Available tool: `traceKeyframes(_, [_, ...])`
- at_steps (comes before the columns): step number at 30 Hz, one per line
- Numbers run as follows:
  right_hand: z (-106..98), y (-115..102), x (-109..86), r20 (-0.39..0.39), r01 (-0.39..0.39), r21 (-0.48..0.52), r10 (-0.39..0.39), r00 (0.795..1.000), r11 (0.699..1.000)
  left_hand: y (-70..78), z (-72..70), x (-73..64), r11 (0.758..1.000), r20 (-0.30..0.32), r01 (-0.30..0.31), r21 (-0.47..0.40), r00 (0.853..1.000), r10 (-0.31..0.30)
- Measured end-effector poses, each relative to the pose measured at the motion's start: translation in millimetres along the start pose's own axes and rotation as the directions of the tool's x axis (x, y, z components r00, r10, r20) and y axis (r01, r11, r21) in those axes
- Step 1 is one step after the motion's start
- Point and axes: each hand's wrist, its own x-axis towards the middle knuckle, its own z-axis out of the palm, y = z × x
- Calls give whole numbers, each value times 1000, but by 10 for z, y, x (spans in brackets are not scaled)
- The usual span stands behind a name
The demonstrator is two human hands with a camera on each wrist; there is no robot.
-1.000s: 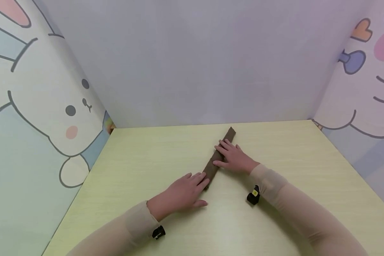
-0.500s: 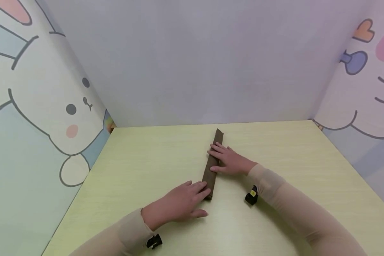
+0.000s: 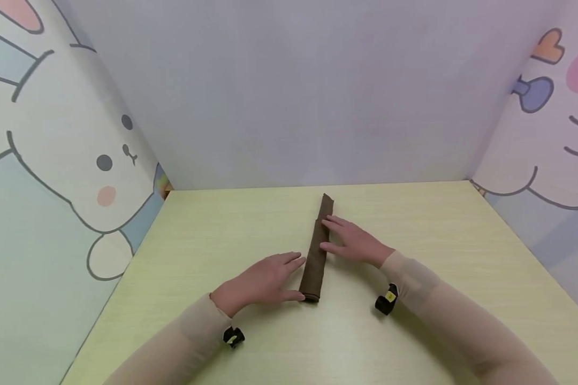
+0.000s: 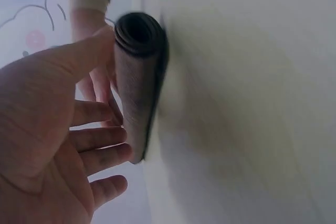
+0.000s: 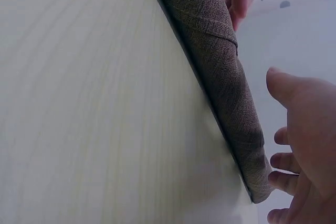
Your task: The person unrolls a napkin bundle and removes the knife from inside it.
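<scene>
A brown cloth rolled into a long tube [image 3: 314, 262] lies on the table, pointing away from me with a slight lean to the right. Its layered, spiral near end [image 4: 137, 31] shows in the left wrist view. My left hand [image 3: 265, 280] is at the roll's left side near that end, fingers extended, thumb tip right at the end's edge. On the other side, farther along, my right hand [image 3: 356, 243] has its fingers extended, with fingertips at the roll's right edge. In the right wrist view the woven fabric [image 5: 220, 77] shows a fold line, and the thumb stands apart from it.
The pale wood-grain table [image 3: 212, 224] spreads on both sides of the roll. A plain light wall [image 3: 298, 96] rises at its back edge, and side panels with cartoon animals [image 3: 67, 149] flank it. Small black devices [image 3: 386, 300] hang at both wrists.
The roll has swung from a slant to nearly straight ahead, its near end coming closer to me. Both hands have shifted from on top of it to its sides.
</scene>
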Motion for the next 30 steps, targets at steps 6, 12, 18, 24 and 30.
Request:
traceKeyframes(6, [20, 11, -44, -2, -34, 13, 34, 999, 999, -122, 85, 62, 995, 20, 29, -92, 999, -27])
traceKeyframes(12, [52, 26, -94, -13, -27, 32, 27, 1000, 999, -132, 128, 111, 991, 27, 23, -131, 999, -19])
traceKeyframes(18, [82, 53, -86, -17, -14, 23, 15, 1000, 1000, -105, 129, 129, 993, 18, -12, -115, 1000, 14])
traceKeyframes(24, [112, 84, -48, -11, 30, 26, -30, 1000, 999, -40, 139, 138, 995, 37, 15, -96, 999, -11])
traceKeyframes(30, [133, 120, 18, 7, 80, 29, -80, 997, 996, 75, 107, 125, 998, 56, 53, -20, 997, -51])
